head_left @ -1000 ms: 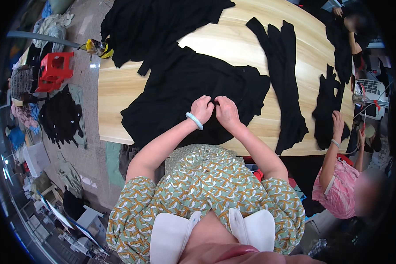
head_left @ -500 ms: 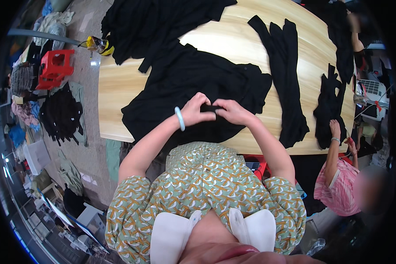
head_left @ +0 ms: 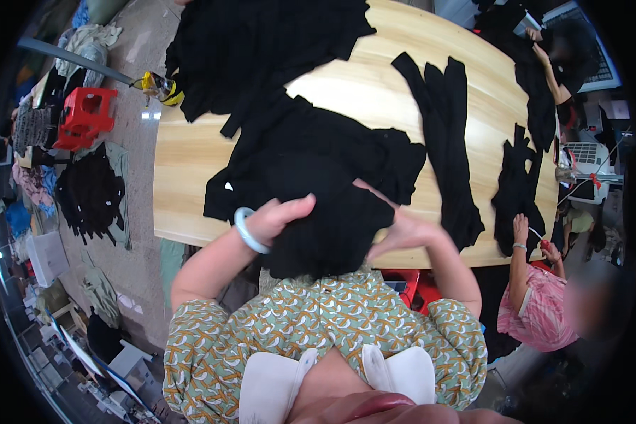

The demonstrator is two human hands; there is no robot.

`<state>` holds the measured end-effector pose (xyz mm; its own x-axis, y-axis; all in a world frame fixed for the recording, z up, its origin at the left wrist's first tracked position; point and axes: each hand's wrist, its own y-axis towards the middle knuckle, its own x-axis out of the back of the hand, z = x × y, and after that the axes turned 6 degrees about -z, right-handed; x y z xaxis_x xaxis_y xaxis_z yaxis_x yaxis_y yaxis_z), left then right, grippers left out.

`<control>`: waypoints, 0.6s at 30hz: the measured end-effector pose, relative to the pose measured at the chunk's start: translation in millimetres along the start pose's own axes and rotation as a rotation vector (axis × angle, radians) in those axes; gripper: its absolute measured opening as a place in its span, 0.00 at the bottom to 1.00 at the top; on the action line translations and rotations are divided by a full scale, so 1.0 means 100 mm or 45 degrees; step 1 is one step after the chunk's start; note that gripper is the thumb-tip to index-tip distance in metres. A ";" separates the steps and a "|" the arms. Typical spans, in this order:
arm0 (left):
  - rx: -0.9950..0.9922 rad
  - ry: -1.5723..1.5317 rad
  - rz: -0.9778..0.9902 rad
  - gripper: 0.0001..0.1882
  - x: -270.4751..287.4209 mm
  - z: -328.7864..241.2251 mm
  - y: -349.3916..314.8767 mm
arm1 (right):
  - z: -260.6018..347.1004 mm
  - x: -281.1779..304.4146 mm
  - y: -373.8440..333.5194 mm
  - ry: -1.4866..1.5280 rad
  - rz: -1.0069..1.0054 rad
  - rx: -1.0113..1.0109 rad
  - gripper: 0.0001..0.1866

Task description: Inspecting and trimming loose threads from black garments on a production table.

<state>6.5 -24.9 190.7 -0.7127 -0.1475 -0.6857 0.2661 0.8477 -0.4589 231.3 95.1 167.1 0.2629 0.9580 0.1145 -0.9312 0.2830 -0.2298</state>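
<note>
A black knit garment (head_left: 318,212) is bunched and raised at the table's near edge, close against my body. My left hand (head_left: 272,219), with a pale bangle at the wrist, grips its left side; the thumb lies on top and the fingers are hidden beneath the cloth. At the garment's right edge my right hand (head_left: 410,232) is slightly blurred, fingers and thumb spread apart along the fabric. More of the black cloth spreads away from me, with a small white spot (head_left: 229,186) at its left.
Black garments (head_left: 261,49) lie at the table's far left. Long black pieces (head_left: 449,148) stretch along the wooden table (head_left: 184,162) to the right. A co-worker in pink (head_left: 537,304) handles black cloth at the right end. A red stool (head_left: 85,116) stands on the floor at left.
My hands were pinching cloth close together. Now they are wide apart, nearer my body, with the near part of the garment lifted between them. My right hand's fingers have spread.
</note>
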 end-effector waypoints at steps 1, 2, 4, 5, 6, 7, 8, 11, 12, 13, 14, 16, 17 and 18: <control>0.091 -0.432 -0.099 0.21 -0.15 -0.01 0.11 | -0.05 -0.20 -0.02 -0.227 0.114 -0.153 0.52; 0.141 -0.650 -0.020 0.22 -0.22 0.02 0.26 | 0.10 -0.32 0.04 -0.216 0.206 -0.187 0.43; 0.094 -0.553 -0.108 0.25 -0.25 0.05 0.53 | 0.22 -0.33 0.11 0.129 0.009 -0.490 0.38; 0.100 -0.430 -0.189 0.26 -0.20 0.06 0.64 | 0.23 -0.33 0.11 0.515 -0.215 -0.796 0.34; 0.078 -0.431 -0.184 0.26 -0.12 0.08 0.68 | 0.13 -0.29 0.06 0.462 -0.317 -0.713 0.29; 0.100 -0.245 -0.169 0.26 0.00 0.11 0.71 | -0.05 -0.24 -0.05 0.410 -0.298 -0.565 0.30; 0.129 -0.056 -0.160 0.26 0.13 0.16 0.73 | -0.04 -0.15 -0.15 0.311 -0.184 -0.529 0.31; 0.421 0.359 -0.364 0.20 0.85 0.66 0.66 | -0.11 0.06 -0.42 -0.013 0.312 -0.648 0.38; 0.414 0.389 -0.384 0.18 0.88 0.68 0.54 | -0.05 0.08 -0.39 0.004 0.298 -0.647 0.38; 0.394 0.407 -0.491 0.18 0.98 0.78 0.44 | 0.10 0.17 -0.27 -0.232 0.566 -0.926 0.38; 0.399 0.413 -0.574 0.17 1.11 0.89 0.36 | 0.19 0.24 -0.18 -0.472 0.832 -1.201 0.39; 0.402 0.340 -0.654 0.16 1.21 0.93 0.24 | -0.17 0.42 -0.23 -0.657 0.254 -1.076 0.25; 0.402 0.306 -0.702 0.15 1.23 0.93 0.19 | 0.13 0.73 0.06 -0.610 0.145 -0.854 0.19; 0.390 0.280 -0.696 0.15 1.26 0.90 0.19 | -0.03 1.17 0.23 -0.750 -0.109 -0.530 0.14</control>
<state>-19.5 -73.6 45.0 -0.9046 -0.3806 -0.1920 -0.0222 0.4920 -0.8703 241.4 214.0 172.4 0.0420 0.7810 0.6231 -0.7092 0.4626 -0.5320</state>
